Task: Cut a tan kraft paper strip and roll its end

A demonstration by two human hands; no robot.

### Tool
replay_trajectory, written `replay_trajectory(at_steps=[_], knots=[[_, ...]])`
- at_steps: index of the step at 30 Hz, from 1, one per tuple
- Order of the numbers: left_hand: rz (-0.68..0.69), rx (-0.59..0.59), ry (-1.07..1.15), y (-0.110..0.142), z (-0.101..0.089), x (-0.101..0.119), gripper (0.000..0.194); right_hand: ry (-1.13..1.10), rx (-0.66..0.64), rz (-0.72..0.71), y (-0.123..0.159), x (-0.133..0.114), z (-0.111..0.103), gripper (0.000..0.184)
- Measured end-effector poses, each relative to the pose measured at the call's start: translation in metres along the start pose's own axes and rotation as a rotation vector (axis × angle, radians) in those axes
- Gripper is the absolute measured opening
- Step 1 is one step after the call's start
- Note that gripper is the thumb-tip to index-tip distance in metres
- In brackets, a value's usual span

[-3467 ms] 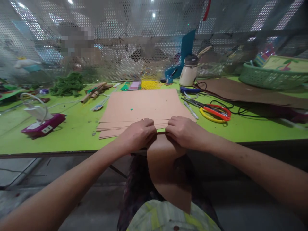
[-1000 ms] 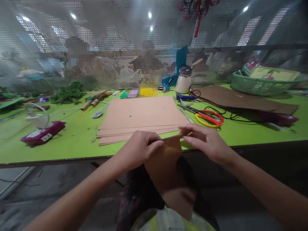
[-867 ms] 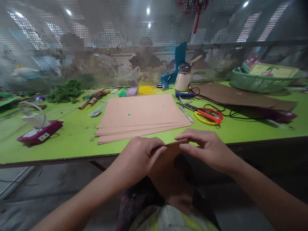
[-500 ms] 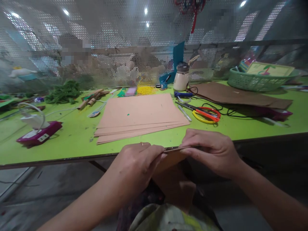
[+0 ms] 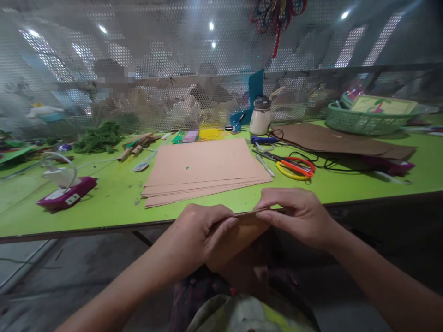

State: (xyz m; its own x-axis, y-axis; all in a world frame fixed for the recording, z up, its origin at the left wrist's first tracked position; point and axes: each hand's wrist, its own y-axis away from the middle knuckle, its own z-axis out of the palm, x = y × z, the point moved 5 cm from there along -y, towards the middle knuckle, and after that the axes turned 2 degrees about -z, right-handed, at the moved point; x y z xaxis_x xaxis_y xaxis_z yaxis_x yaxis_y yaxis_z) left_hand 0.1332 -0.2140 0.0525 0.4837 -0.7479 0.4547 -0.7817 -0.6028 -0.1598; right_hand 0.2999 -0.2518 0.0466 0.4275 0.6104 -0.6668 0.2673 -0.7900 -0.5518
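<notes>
My left hand (image 5: 197, 233) and my right hand (image 5: 297, 214) both pinch the folded top edge of a brown paper sheet (image 5: 242, 244) held over my lap, just in front of the green table's near edge (image 5: 104, 226). The sheet bends down between my hands toward my body. On the table beyond them lies a stack of brown paper sheets (image 5: 204, 168), apart from both hands.
Red and yellow scissors (image 5: 294, 166) and a pen lie right of the stack. A purple tape dispenser (image 5: 65, 193) sits at the left, a white jar (image 5: 260, 121) at the back, a green basket (image 5: 367, 120) and dark brown sheets (image 5: 339, 140) at the right. A perforated screen backs the table.
My hands drew the brown sheet off the stack's near edge toward my lap. They folded its top over and now pinch along the crease, lower and nearer to me.
</notes>
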Motion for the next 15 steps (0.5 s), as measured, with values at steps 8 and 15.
replay_trajectory(at_steps=[8, 15], knots=[[0.004, -0.004, 0.034, -0.001, -0.001, 0.003, 0.026, -0.007, 0.063, -0.059, -0.010, -0.010, 0.008, 0.007], [-0.030, -0.004, -0.004, 0.001, -0.006, -0.009, 0.025, 0.007, 0.051, 0.052, -0.006, 0.002, 0.002, 0.011]])
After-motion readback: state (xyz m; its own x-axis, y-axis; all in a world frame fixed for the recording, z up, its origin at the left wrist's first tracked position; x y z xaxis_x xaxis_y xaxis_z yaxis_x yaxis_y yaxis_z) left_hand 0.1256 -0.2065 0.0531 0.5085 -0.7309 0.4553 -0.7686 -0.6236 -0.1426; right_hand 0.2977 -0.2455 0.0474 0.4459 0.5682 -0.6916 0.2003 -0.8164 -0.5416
